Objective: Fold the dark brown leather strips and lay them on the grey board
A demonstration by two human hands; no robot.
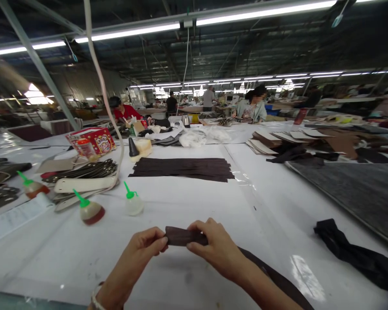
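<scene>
Both my hands pinch a dark brown leather strip just above the white table. My left hand grips its left end between thumb and fingers. My right hand closes over its right part; the strip runs on under my right wrist toward the lower right. A row of similar dark strips lies flat farther back on the table.
Three small glue bottles with green caps stand at the left, beside metal and leather pieces. A red box sits behind. A black cloth lies at right, near a grey mat. People work at far tables.
</scene>
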